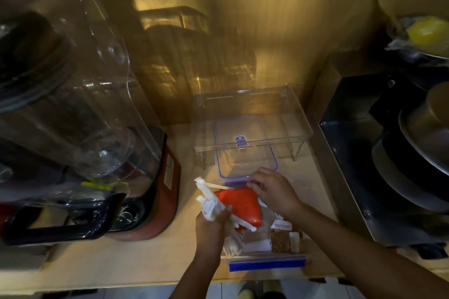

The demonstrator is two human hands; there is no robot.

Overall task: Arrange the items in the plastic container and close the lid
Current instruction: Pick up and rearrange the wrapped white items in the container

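Observation:
A clear plastic container [264, 263] with blue clips sits at the shelf's front edge, holding white packets and brown packets [279, 241]. An orange-red pouch [239, 204] lies across its top. My left hand [210, 226] grips a bundle of white sachets [210, 201] just left of the pouch. My right hand [274, 190] rests on the pouch's far right corner, fingers pinching something small. The clear lid [245, 153] with blue rim and latch lies flat behind the container.
A clear acrylic riser [252, 114] stands over the lid's far part. A blender with a red base [155, 201] and clear cover fills the left. Stacked metal pots [413, 165] on a dark stand crowd the right. Wooden wall behind.

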